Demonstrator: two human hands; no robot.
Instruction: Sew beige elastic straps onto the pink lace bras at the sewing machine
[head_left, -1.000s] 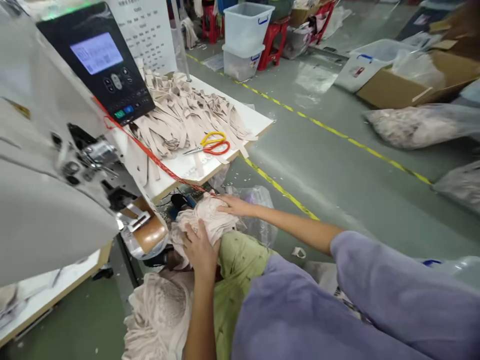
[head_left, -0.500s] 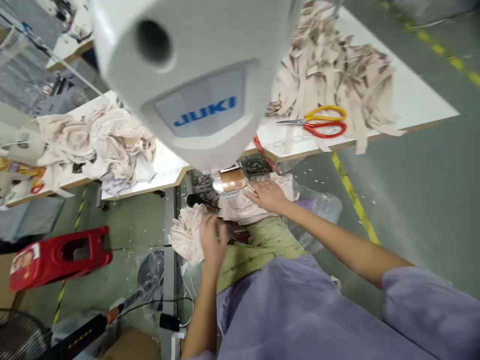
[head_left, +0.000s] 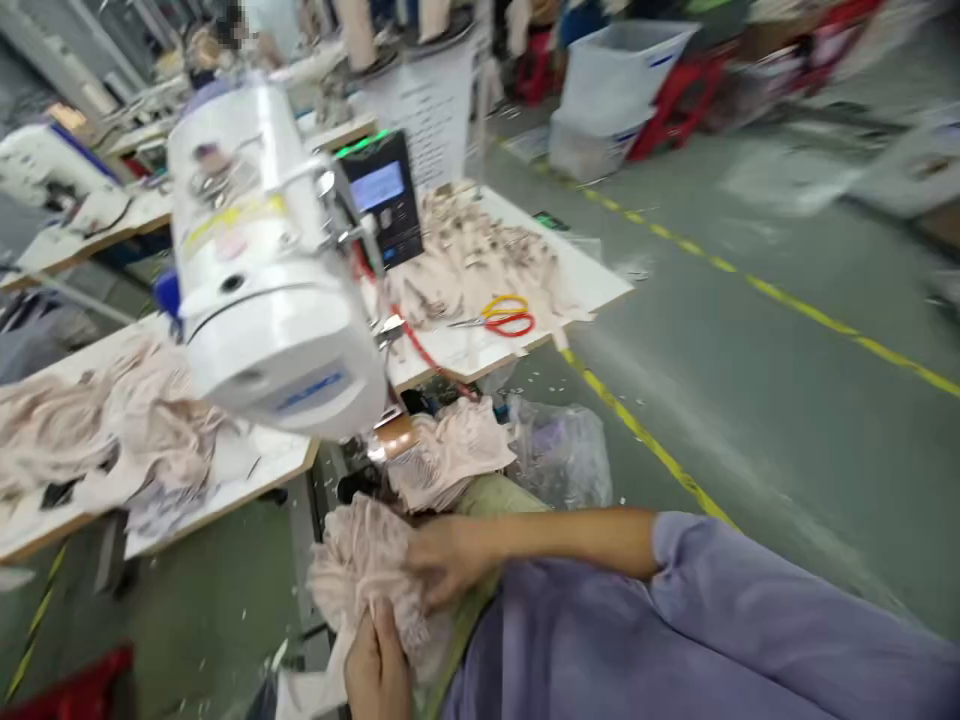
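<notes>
A bundle of pale pink lacy garments hangs at the left of my lap. My left hand pinches its lower edge between thumb and fingers. From the right, my right hand grips the bundle's side; its fingers are blurred and partly sunk in the folds. Just beyond lies a stack of pale pink bras, close under the front of a white sewing machine. The machine's copper-coloured plate is beside that stack.
Yellow-and-red scissors lie on the right tabletop by a heap of pale fabric strips. More pale pink fabric covers the left table. A clear plastic bag is right of my lap. A red stool stands at lower left.
My right hand has left the fabric by the machine and come left to the bundle. My left hand has moved down and now pinches it. The view has swung up and right.
</notes>
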